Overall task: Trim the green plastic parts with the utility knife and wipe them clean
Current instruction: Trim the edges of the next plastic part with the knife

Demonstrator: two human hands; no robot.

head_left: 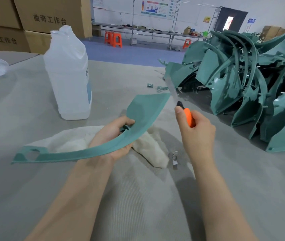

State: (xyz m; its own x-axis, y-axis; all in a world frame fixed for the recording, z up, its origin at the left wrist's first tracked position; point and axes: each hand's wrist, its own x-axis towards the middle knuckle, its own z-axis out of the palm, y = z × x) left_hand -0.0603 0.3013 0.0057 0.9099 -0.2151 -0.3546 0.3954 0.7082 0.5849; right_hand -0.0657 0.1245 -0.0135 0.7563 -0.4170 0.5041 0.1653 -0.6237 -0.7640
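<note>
My left hand [113,136] grips a long curved green plastic part [143,115] near its middle and holds it above the table. Its wide end points up and right, its narrow end reaches left. My right hand [197,134] grips an orange utility knife [188,117]. The knife's long blade is extended and blurred, pointing up and left just beside the part's wide tip. A white cloth [148,148] lies crumpled on the table under the part.
A translucent plastic jug [68,75] stands at the left of the grey table [138,197]. A big pile of green parts [242,80] fills the right side. Small green scraps [150,85] and metal bits [173,159] lie about. Cardboard boxes [42,16] stand behind.
</note>
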